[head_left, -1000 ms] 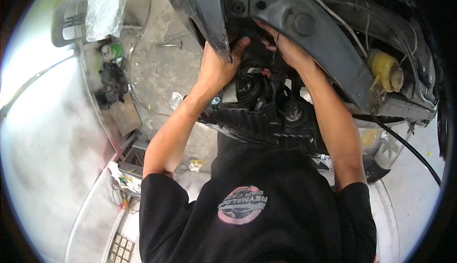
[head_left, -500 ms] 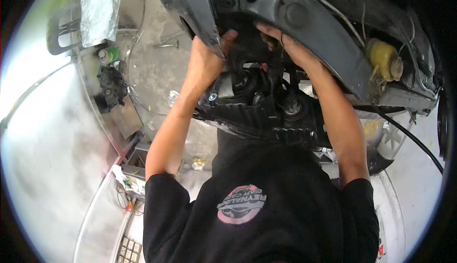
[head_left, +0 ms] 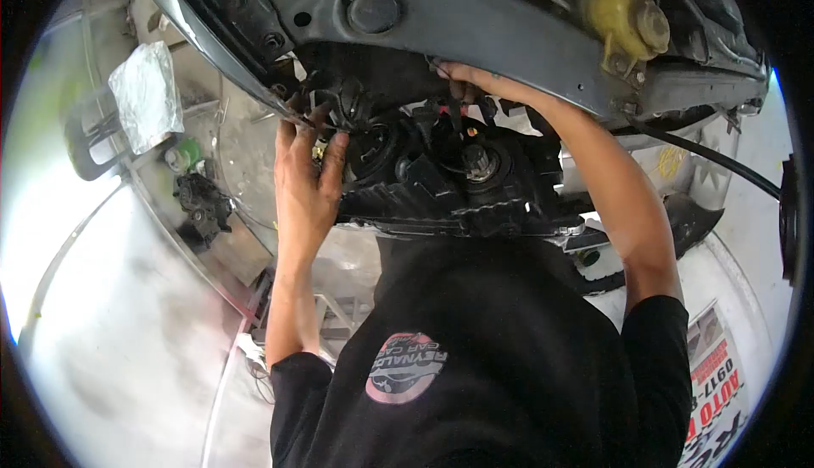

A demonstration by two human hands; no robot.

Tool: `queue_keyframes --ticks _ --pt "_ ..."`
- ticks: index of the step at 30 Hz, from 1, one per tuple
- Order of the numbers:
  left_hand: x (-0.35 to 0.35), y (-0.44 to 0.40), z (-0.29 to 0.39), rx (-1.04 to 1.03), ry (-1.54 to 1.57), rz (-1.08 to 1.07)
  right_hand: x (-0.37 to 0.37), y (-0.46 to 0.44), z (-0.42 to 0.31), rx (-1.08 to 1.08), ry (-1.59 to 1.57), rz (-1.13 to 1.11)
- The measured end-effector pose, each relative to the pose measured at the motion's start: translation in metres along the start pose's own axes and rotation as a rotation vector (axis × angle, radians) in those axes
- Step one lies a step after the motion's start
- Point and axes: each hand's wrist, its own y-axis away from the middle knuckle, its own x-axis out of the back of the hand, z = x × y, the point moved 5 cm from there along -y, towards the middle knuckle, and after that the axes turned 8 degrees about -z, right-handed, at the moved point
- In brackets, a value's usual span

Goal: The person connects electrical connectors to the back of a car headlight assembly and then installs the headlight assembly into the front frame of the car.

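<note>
A black headlight (head_left: 424, 192), seen from its back with round bulb sockets, lies crosswise between my torso and the car's front. At its left end is my left hand (head_left: 307, 167), thumb on the housing side and fingers bent upward by the fender edge (head_left: 229, 65); the fingertips are partly hidden. Under the dark grey body panel (head_left: 475, 19) reaches my right hand (head_left: 475, 80), its fingers curled down over dark parts behind the headlight. What those fingers hold cannot be made out. Dark wiring (head_left: 352, 108) shows in the opening between both hands.
A yellowed plastic reservoir (head_left: 623, 23) sits on the car at upper right, with a black hose (head_left: 712, 154) below it. On the left are a plastic-covered item (head_left: 146, 95), a green can (head_left: 182, 154) and a black part (head_left: 203, 205). A printed sign (head_left: 712, 375) stands at lower right.
My view has shifted, so the panel appears farther left. My left hand has come out of the opening down to the headlight's left end. My right hand stays under the panel.
</note>
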Motion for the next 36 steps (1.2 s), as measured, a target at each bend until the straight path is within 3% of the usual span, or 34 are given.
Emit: queue_keyframes --ticks 4,8,14,17,23,26,32,36 --pt "-0.001 0.011 0.022 -0.043 -0.205 -0.021 0.010 0.031 -0.043 -0.160 -0.121 -0.204" --pt "-0.017 0.010 0.055 -0.207 -0.127 -0.117 0.022 0.049 -0.061 -0.178 -0.132 -0.128" --pt "-0.041 -0.019 0.056 -0.218 -0.171 -0.196 0.026 0.063 -0.045 -0.304 -0.503 -0.115" --pt "-0.053 -0.038 0.047 -0.192 -0.277 -0.334 0.026 0.070 -0.045 -0.255 -0.562 -0.134" --pt "-0.070 -0.050 0.031 -0.363 -0.374 -0.330 0.028 0.074 -0.064 -0.005 -0.470 -0.194" --pt "-0.059 -0.052 0.041 -0.211 -0.017 -0.402 0.027 0.083 -0.090 -0.072 -0.590 -0.253" --pt "-0.049 -0.046 0.053 -0.180 0.447 -0.412 0.021 0.088 -0.101 -0.053 -0.821 -0.143" --pt "-0.062 -0.042 0.048 -0.125 0.704 -0.388 0.016 0.094 -0.108 0.030 -0.739 -0.133"
